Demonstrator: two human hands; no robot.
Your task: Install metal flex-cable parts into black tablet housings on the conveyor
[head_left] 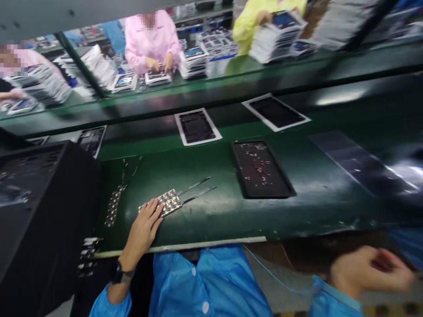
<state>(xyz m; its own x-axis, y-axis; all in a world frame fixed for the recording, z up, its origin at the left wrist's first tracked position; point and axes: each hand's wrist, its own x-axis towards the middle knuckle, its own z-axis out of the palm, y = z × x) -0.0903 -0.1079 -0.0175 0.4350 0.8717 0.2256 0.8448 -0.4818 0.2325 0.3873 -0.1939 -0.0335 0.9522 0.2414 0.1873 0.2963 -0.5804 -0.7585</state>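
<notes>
My left hand [145, 224] lies with its fingers stretched out over a flat panel of small metallic-and-black parts [171, 201]. Two thin dark strips [198, 194] stick out from the panel's right side. To the left of that hand is a narrow row of similar parts [113, 206] with a thin tail. Beyond the table's front edge, at the lower right, my right hand [372, 269] is closed, with fingers curled and blurred; whatever they may hold is hidden. A blue cord [271, 274] runs to the right sleeve.
A black tray [269, 187] with tiny bits sits mid-table. Behind it lie two white-framed dark panels [198, 127]. A clear plastic sheet [350, 156] is on the right, a black box [62, 211] on the left. Across the bench, co-workers handle stacked panels [194, 64].
</notes>
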